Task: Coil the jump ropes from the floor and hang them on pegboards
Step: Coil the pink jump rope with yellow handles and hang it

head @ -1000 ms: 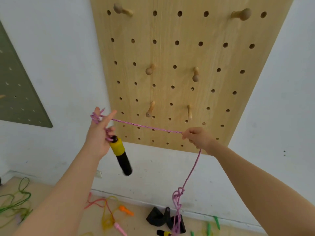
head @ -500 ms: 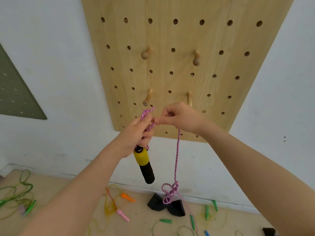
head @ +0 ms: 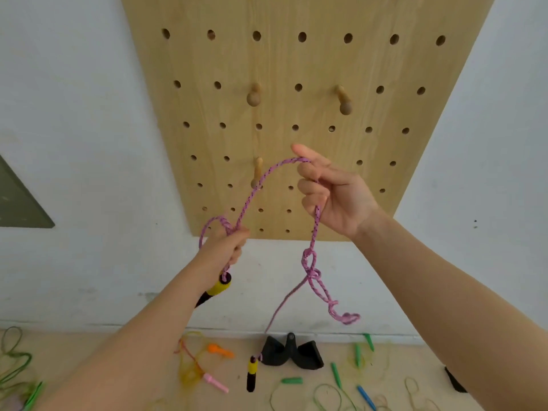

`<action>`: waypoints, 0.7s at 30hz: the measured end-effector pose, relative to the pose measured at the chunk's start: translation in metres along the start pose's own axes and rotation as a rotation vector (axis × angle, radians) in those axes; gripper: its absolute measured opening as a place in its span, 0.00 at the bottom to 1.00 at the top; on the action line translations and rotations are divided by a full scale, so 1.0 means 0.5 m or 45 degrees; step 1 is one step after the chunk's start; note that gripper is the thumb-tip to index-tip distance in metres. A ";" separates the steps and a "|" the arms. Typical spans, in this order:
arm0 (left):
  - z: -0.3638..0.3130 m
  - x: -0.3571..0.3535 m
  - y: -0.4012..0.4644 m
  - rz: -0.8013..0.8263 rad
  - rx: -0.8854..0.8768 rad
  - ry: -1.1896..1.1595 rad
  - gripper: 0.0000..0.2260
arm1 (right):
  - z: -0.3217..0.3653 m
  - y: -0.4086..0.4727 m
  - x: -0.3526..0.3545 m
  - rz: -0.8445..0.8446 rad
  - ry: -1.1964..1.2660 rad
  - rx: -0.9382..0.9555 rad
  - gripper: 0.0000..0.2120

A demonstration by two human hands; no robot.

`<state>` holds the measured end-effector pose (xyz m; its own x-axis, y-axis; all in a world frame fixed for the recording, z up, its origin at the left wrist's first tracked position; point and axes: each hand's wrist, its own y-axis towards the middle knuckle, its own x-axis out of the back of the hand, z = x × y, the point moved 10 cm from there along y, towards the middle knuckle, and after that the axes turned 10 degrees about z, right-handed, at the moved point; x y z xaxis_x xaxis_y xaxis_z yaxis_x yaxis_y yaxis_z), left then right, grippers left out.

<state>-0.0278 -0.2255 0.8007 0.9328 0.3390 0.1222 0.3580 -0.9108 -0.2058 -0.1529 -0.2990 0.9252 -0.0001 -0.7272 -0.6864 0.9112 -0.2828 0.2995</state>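
One pink jump rope was held up in front of the wooden pegboard, below its middle and just above its bottom edge. The left hand had its fingers curled tight round a small loop of the rope, with one yellow-and-black handle hanging just under the fist, its long axis slanting down and to the left. From that fist the rope arched up and right to the right hand, whose forefinger and thumb pinched it while the other fingers curled loosely. Below that hand the rope dropped in a knotted tangle, then ran down to the second yellow-and-black handle, which hung nearly upright near the floor.

Three wooden pegs showed on the board. Along the floor's wall edge lay yellow, green and other ropes, one orange handle, one pink handle and several green ones.
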 end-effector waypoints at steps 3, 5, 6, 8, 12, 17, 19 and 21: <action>-0.007 -0.110 -0.040 0.440 -0.046 0.161 0.05 | -0.028 0.038 -0.025 -0.155 0.047 0.102 0.12; 0.003 -0.126 -0.047 0.492 -0.082 0.256 0.05 | -0.050 0.060 -0.036 -0.211 0.051 0.114 0.12; 0.005 -0.120 -0.052 0.477 -0.079 0.275 0.04 | -0.058 0.069 -0.043 -0.221 0.047 0.122 0.13; 0.009 -0.094 -0.056 0.449 -0.088 0.198 0.12 | -0.065 0.084 -0.043 -0.277 -0.042 0.123 0.14; -0.023 -0.026 -0.054 0.361 -0.230 -0.516 0.17 | -0.100 0.063 0.008 -0.453 -1.163 -0.339 0.28; -0.043 0.044 -0.041 0.349 -0.220 -0.757 0.18 | -0.260 0.019 0.025 -0.103 -1.401 -0.712 0.14; -0.037 0.066 -0.043 0.332 -0.191 -0.505 0.16 | -0.246 0.023 0.043 -0.264 -1.431 -0.586 0.10; -0.021 0.087 -0.042 0.283 -0.173 -0.282 0.15 | -0.226 0.030 0.046 -0.364 -1.565 -0.497 0.09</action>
<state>0.0047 -0.1940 0.8208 0.9790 0.1582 -0.1284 0.1501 -0.9861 -0.0706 -0.0927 -0.2496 0.8391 -0.3936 -0.8208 0.4140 0.8746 -0.4731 -0.1063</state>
